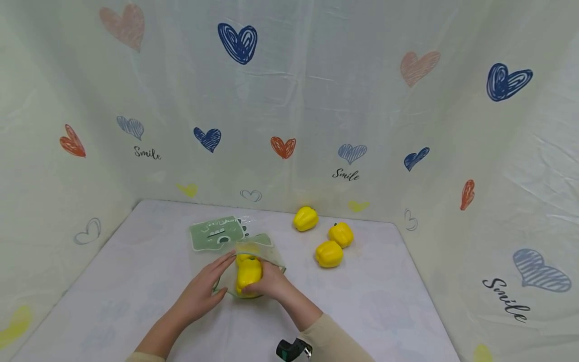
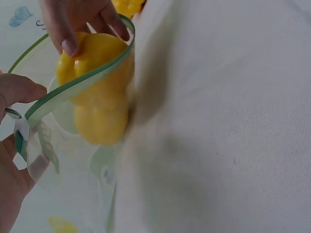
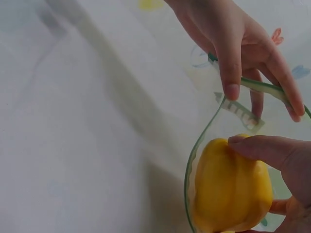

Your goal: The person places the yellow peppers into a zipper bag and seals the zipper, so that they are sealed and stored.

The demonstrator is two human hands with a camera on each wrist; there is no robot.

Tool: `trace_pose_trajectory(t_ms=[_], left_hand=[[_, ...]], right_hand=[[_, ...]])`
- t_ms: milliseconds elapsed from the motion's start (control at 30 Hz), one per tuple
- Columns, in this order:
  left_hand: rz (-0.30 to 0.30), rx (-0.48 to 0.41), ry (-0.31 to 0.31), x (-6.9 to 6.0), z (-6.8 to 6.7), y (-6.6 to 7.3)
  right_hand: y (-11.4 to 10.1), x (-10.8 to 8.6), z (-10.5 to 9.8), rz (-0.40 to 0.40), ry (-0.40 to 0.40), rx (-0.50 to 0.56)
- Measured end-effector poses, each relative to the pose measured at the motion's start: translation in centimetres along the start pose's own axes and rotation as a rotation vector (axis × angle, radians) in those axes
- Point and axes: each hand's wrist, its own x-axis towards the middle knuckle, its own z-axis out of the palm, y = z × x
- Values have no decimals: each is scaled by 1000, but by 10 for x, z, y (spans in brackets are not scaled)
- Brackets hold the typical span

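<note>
My right hand [image 1: 273, 281] grips a yellow bell pepper [image 1: 249, 275] at the wide mouth of a clear zip bag with a green rim [image 2: 87, 174]. In the left wrist view, the pepper is partly inside the rim, thumb and fingers spread round it. A second yellow bell pepper [image 2: 101, 127] shows through the plastic, deeper in the bag. At the rim's other side, my left hand [image 1: 201, 291] holds the bag by its edge, near the slider end. Its thumb [image 3: 229, 73] lies along the rim, and some fingers are behind the plastic.
Several things lie on the pale table [image 1: 380, 301]. Three loose yellow bell peppers sit at the back right: one [image 1: 305, 219] farther back, and a pair [image 1: 341, 235] [image 1: 329, 254] close together. A flat bag with a green printed face [image 1: 217, 234] lies behind the hands.
</note>
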Motion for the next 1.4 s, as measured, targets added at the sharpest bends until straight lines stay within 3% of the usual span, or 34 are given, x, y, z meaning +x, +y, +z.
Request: trace_pose_trajectory(t_ms=[433,800,1167,1400], left_hand=[[11,13,22,5,-3,1],[102,51,93,9,-5,-2],[58,51,65,13,-5,-1],[41,53,67,14,-4,-1]], right_hand=[[3,12,10,62,92,64],[-2,24,12,96,103,21],[-2,33,12,98,119,80],[-3,40,14,143,146,73]])
